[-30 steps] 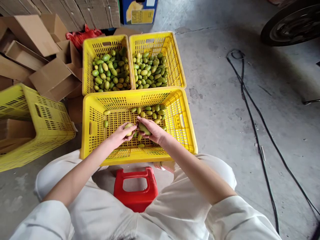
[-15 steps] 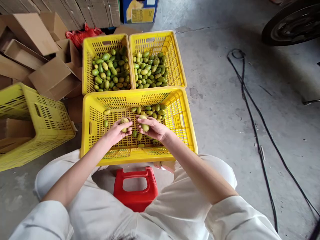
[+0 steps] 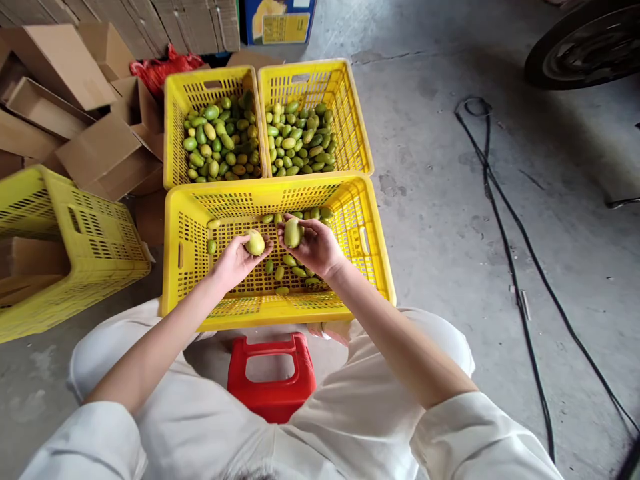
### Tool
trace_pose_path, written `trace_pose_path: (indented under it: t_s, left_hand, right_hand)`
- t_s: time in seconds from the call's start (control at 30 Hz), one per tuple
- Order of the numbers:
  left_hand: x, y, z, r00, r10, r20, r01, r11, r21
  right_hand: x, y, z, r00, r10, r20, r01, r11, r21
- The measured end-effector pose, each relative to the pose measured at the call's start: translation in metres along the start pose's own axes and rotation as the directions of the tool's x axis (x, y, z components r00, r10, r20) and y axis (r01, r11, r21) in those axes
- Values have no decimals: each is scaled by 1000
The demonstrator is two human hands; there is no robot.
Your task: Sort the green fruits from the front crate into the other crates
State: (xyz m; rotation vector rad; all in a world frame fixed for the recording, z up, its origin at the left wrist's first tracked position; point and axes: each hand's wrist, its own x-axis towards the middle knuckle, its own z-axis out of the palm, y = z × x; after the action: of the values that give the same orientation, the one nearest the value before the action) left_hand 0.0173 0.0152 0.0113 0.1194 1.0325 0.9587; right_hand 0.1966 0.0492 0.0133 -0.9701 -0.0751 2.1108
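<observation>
My left hand [image 3: 241, 257] holds a pale yellow-green oval fruit [image 3: 255, 243], resting on its fingers with the thumb at its side. A greener oval fruit [image 3: 293, 233], like a small mango, sits in my right hand [image 3: 317, 245], palm turned up and fingers curled around it. Both hands are above the front yellow crate [image 3: 173, 257], slightly apart. Inside that crate, several smaller green fruits [image 3: 279, 273] lie beneath and beyond my hands; two more [image 3: 213, 235] rest at its left. My right hand hides part of the group at the back right.
Two yellow crates of green and yellow fruit, the left [image 3: 170, 127] and the right [image 3: 353, 120], stand behind the front one. Cardboard boxes [image 3: 100, 153] and another crate [image 3: 105, 233] are at the left. A red plastic stool [image 3: 270, 400] is between my legs; a black cable [image 3: 505, 220] lies at the right.
My hands have parted from near contact. The right has moved up with its fruit and turned palm up; the left has shifted slightly up, its fingers opening out under its fruit.
</observation>
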Motion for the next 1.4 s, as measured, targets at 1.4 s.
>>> trace_pose_path:
  t_s: [1.4]
  left_hand:
    - [-2, 18, 1, 995, 89, -39, -92, 994, -65]
  right_hand:
    - [0, 2, 3, 994, 58, -92, -61, 998, -30]
